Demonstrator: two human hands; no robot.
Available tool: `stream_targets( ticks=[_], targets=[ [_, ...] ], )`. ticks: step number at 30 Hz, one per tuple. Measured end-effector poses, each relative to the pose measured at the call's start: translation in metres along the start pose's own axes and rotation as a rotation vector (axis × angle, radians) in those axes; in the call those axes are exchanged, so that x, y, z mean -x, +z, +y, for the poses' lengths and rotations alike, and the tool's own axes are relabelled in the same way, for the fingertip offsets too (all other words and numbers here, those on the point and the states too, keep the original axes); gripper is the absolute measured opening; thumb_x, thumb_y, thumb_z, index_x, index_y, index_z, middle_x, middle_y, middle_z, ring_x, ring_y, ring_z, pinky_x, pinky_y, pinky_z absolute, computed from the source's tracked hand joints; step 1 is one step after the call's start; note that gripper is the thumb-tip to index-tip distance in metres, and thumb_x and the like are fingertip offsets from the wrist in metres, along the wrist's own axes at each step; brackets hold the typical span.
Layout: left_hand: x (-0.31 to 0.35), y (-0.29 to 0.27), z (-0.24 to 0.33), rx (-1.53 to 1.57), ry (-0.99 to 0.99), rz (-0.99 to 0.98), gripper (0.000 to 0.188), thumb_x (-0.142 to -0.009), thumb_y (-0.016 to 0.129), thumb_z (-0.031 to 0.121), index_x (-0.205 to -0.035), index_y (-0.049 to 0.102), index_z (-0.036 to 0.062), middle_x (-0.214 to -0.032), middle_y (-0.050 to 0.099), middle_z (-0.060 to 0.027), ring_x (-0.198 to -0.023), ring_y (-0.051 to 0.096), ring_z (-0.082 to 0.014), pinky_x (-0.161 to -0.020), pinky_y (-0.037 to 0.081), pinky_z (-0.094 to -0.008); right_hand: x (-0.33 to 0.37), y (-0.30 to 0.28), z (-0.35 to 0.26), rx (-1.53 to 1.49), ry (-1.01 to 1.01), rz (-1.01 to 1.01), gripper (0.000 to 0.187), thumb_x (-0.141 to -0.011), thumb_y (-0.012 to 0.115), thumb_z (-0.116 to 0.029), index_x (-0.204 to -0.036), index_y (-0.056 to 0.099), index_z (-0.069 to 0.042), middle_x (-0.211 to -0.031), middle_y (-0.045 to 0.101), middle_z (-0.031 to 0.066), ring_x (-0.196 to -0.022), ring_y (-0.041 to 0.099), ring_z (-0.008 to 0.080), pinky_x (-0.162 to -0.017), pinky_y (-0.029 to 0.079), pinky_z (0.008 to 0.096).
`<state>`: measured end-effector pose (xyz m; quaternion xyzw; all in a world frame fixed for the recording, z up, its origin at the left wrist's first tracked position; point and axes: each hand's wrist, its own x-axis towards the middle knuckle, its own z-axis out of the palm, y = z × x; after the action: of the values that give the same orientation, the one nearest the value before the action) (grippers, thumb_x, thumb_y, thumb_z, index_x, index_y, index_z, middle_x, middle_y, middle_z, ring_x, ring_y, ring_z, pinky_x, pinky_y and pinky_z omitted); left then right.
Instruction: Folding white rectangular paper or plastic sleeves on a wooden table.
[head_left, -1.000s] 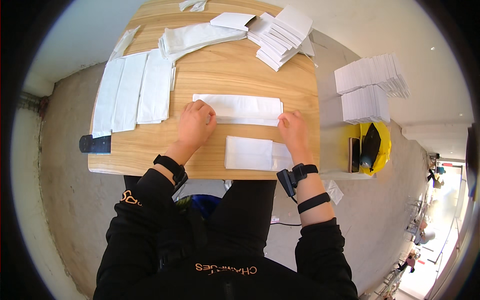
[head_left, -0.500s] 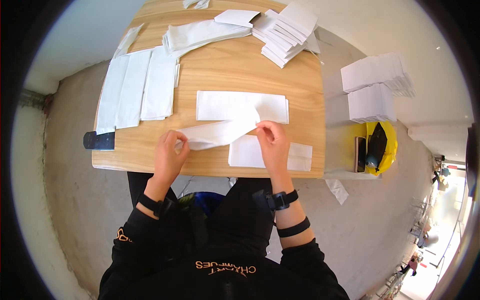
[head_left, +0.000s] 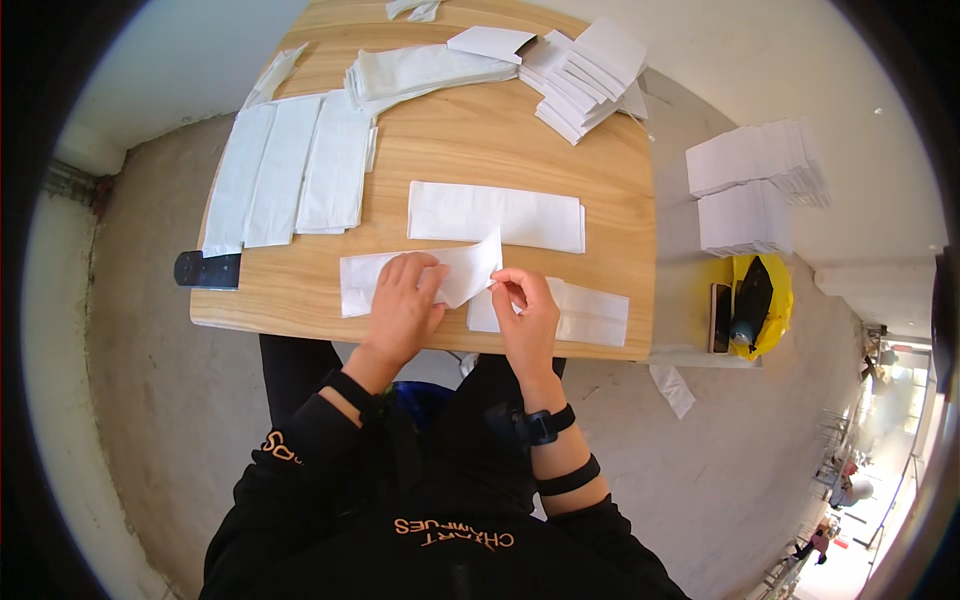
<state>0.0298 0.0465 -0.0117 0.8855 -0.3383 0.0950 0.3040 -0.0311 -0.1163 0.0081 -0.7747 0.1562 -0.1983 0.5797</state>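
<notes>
A thin white folded sheet (head_left: 362, 278) lies near the front of the wooden table, its right end lifted and bent upward. My left hand (head_left: 405, 305) rests on its middle, fingers slightly bent and apart. Between thumb and forefinger, my right hand (head_left: 528, 318) pinches the raised end at its lower corner. Just beyond is a stack of flat white folded sheets (head_left: 495, 215). Another white folded piece (head_left: 592, 315) sits under and beside my right hand, which partly hides it.
Rows of white folded sheets (head_left: 270, 175) cover the table's left side. White envelope-like sleeves (head_left: 585, 80) are piled at the far right. Right of the table are white stacks (head_left: 745, 215), a yellow bag (head_left: 775, 310) and a phone (head_left: 720, 318). A dark flat object (head_left: 207, 269) juts past the left edge.
My left hand has let go of the sheet's left end and moved right onto its middle. The sheet's left part now lies flat on the table. My right hand keeps its pinch, slightly lower.
</notes>
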Motion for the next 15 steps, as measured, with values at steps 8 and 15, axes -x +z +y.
stream_targets(
  ticks=[8,15],
  targets=[
    [-0.005,0.018,0.009,0.201,-0.078,0.1,0.021,-0.071,0.068,0.0,-0.087,0.056,0.0063,-0.086,0.059,-0.01,-0.085,0.057,-0.0324,-0.076,0.045,-0.042,0.015,-0.002,0.012,-0.16,0.104,0.063,0.04,-0.085,0.069,-0.004,-0.12,0.051,0.001,-0.106,0.058,0.0106,-0.091,0.064,0.0179,-0.079,0.053,0.0278],
    [0.003,0.014,0.01,0.248,-0.127,0.172,0.02,-0.073,0.067,-0.001,-0.087,0.055,0.0064,-0.084,0.059,-0.0113,-0.082,0.057,-0.0336,-0.073,0.045,-0.0412,0.027,0.015,0.021,0.003,0.161,0.111,0.092,-0.078,0.078,-0.015,-0.146,0.018,0.001,-0.112,0.055,0.0146,-0.095,0.062,0.0227,-0.085,0.051,0.0352]
  ],
)
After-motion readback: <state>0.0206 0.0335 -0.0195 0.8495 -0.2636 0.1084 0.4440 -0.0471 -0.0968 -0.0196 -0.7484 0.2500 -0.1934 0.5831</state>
